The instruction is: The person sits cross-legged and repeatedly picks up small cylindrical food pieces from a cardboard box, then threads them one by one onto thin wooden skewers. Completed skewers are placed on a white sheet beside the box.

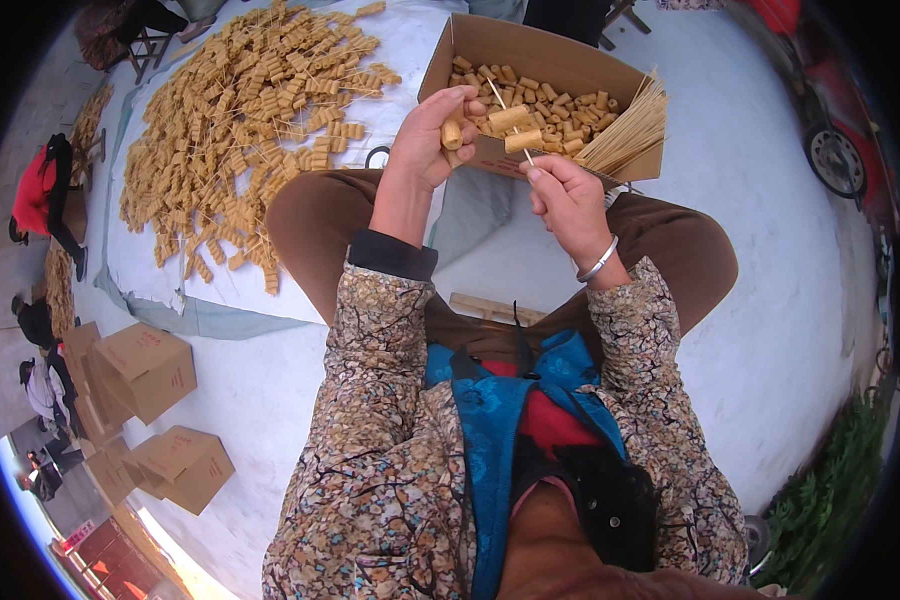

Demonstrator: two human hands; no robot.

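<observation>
My left hand curls around short tan food rolls; one loose roll shows its end between thumb and fingers. In my right hand is a thin wooden skewer, pinched near its lower end and slanting up to the left. Two tan rolls sit crosswise on that skewer, side by side. Behind both hands stands an open cardboard box with many loose rolls inside. A bundle of bare skewers leans at the box's right end.
Left of my knee, a large heap of skewered rolls covers a white sheet. More cardboard boxes stand at lower left. Other people, one in a red top, are along the left edge. A red vehicle's wheel is at far right.
</observation>
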